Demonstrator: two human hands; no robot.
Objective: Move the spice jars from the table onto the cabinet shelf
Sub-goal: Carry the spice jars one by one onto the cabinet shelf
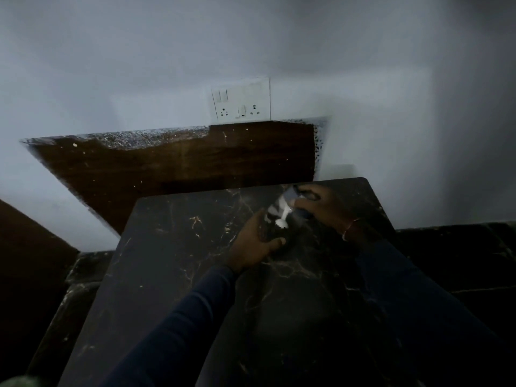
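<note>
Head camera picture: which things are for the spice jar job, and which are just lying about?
For the job: jar, held by left hand and right hand; table.
Just there: wall socket; brown board below it.

Spice jars: one spice jar (276,219) plain to see, between the hands; blur hides any second.
Hands: two, the left hand (255,244) nearer, the right hand (324,205) farther right.
Tables: one dark marbled table (167,275).
Switch plates: one switch plate (241,99) on the far wall, with two sockets.
Brown boards: two, one board (167,169) beyond the table, another at the left edge.
Wrist bands: one wrist band (350,227), right wrist.
</note>
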